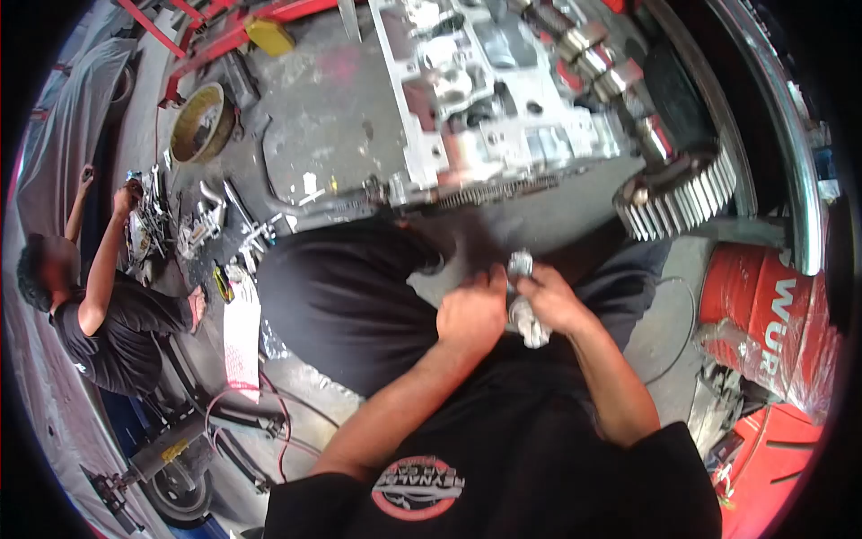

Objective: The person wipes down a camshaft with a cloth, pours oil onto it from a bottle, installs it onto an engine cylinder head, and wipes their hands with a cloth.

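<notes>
Both my hands meet over my lap around a small metal part (520,263) with a shiny, rounded top. My left hand (471,312) is closed, its fingertips pressed at the part's left side. On the other side, my right hand (549,298) pinches the part with thumb and fingers. A crumpled whitish piece (528,325) shows below and between the hands; whether it joins the metal part is unclear. Ahead of my knees lies a large silver engine block (530,117). A toothed gear (687,193) on a shaft lies to its right.
A co-worker (117,305) sits at the left with raised hands. Scattered tools (211,220), a round basin (202,124) and a yellow block (269,37) are on the floor ahead left. A red drum (754,310) stands right; hoses (278,422) run at left.
</notes>
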